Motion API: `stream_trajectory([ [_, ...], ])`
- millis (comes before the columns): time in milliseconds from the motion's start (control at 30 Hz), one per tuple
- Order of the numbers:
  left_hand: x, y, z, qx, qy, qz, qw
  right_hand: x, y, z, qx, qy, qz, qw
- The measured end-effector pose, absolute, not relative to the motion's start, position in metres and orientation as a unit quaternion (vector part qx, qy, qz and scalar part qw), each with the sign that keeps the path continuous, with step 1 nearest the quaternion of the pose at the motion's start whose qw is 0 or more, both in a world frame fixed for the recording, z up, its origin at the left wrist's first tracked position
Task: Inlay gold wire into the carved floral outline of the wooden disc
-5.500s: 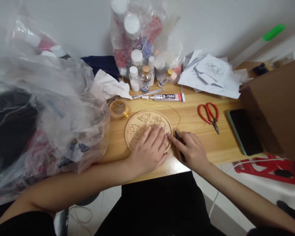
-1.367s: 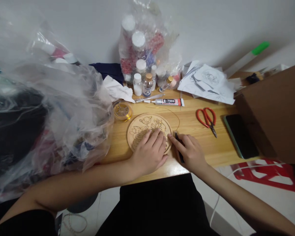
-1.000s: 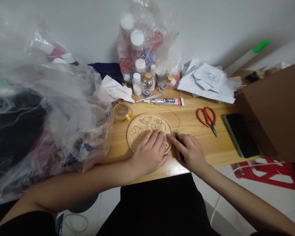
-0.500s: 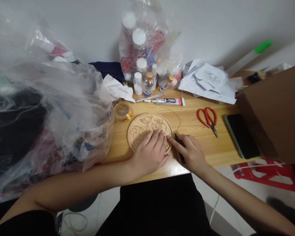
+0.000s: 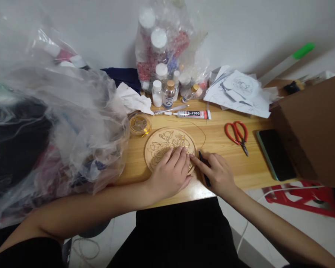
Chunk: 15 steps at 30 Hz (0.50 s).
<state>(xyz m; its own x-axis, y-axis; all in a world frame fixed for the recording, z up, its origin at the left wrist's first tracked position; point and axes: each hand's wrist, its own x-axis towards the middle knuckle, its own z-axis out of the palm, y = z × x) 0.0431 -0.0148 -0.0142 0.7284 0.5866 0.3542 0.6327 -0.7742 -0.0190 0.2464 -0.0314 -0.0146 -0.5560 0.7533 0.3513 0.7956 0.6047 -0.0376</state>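
The left hand [image 5: 169, 174], flat with fingers nearly together, rests on 1 round wooden board [image 5: 155, 143] on the tabletop [image 5: 217, 147], likely steadying it, while the right hand [image 5: 220, 174], clamped on 1 black tool [image 5: 202, 158], extends 1 finger boardward, with 1 pair of pliers [image 5: 243, 142] and 1 glue tube [image 5: 194, 114] beyond.

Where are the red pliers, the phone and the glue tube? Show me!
Red pliers [image 5: 245, 149]: head view, on the metal jaws.
Phone [image 5: 277, 155]: head view, on the dark screen.
Glue tube [image 5: 193, 114]: head view, on the black "B-7000" label.
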Motion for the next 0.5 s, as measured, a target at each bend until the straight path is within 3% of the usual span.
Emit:
stream_trajectory([
  [500,0.0431,-0.0147,-0.0132,-0.927,-0.331,-0.163,0.071,0.2475,-0.0321,-0.0151,-0.463,-0.867,-0.085,0.165],
])
